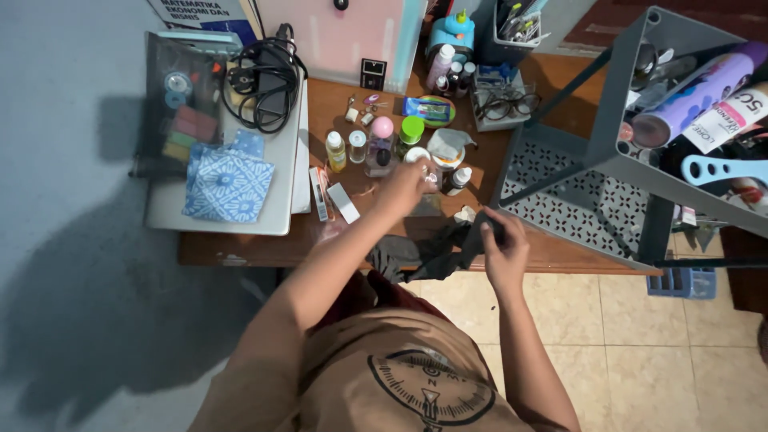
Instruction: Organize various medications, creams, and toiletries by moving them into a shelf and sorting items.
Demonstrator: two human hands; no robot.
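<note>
Wooden desk: left hand grips small bottle w/ fingers; right hand clutches dark cloth at edge.

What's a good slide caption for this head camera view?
Over a cluttered wooden desk, the left hand reaches among small bottles while the right hand grips a dark cloth.

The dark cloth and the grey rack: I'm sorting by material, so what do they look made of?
The dark cloth, gripped by the right hand, looks like soft matte fabric: it folds and drapes limply. The grey rack looks like moulded plastic or painted metal, I cannot tell which: a rigid, smooth shelf pierced with a regular cut-out pattern.
</note>
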